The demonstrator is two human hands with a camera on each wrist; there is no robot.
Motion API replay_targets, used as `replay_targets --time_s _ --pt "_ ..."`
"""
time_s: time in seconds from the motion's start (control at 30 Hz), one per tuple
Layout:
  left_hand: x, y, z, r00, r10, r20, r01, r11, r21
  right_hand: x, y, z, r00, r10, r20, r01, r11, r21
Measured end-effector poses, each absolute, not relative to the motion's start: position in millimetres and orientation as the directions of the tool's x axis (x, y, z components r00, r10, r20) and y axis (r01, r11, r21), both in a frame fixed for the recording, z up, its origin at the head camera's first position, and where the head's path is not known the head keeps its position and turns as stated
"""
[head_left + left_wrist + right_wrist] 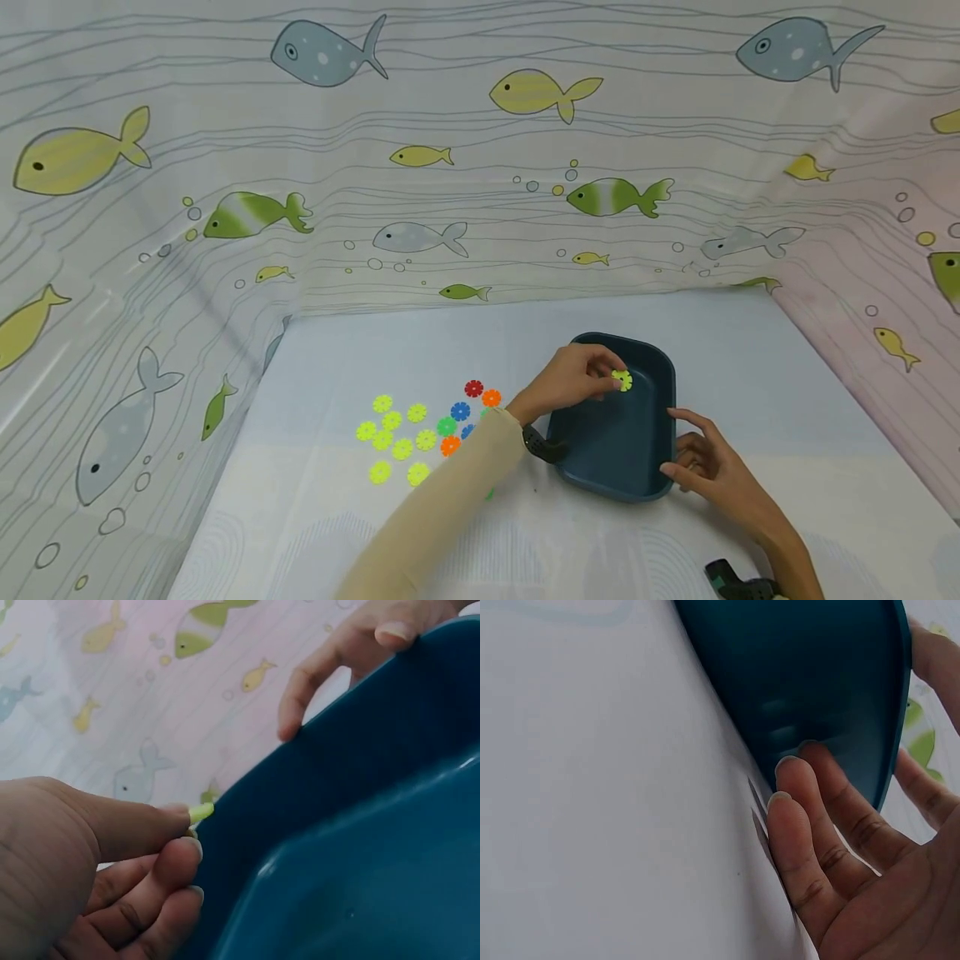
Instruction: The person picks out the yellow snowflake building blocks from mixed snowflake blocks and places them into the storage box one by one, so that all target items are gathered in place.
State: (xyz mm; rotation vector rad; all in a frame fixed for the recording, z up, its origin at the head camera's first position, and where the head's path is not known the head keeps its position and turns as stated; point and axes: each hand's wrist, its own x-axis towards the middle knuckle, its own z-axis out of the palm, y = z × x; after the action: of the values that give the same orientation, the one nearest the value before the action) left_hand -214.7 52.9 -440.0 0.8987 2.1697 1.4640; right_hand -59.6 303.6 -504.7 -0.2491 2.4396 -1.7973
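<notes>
My left hand (573, 377) is above a dark blue plastic tray (611, 475). It pinches a yellow-green notched disc (622, 381) between thumb and fingertips; only the disc's edge shows in the left wrist view. At the tray's right side, my right hand (708, 467) holds the rim, thumb and index finger at the edge. Its other fingers (791, 832) lie against the outer wall in the right wrist view. Left of the tray, loose yellow-green discs (402, 449) are spread on the table, beside red, orange, blue and green ones. My left forearm hides some of them.
The white-covered table (322, 358) is bordered at the back and sides by a curtain (345, 175) printed with fish. A red disc (474, 388) and a blue disc (461, 412) lie between the yellow-green group and the tray. Each wrist wears a black strap (546, 447).
</notes>
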Motion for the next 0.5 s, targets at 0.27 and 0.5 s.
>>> replay_targets --time_s 0.27,0.5 --pt "-218 86 -450 -0.805 0.592 -0.039 0.189 0.319 0.929 -61 304 -504 -0.984 -0.178 0.005 -0.057 0.29 -0.955" --pt "-218 102 -459 -0.845 0.526 -0.093 0.123 0.361 0.924 -62 304 -506 -0.982 -0.19 0.007 -0.06 0.278 -0.959"
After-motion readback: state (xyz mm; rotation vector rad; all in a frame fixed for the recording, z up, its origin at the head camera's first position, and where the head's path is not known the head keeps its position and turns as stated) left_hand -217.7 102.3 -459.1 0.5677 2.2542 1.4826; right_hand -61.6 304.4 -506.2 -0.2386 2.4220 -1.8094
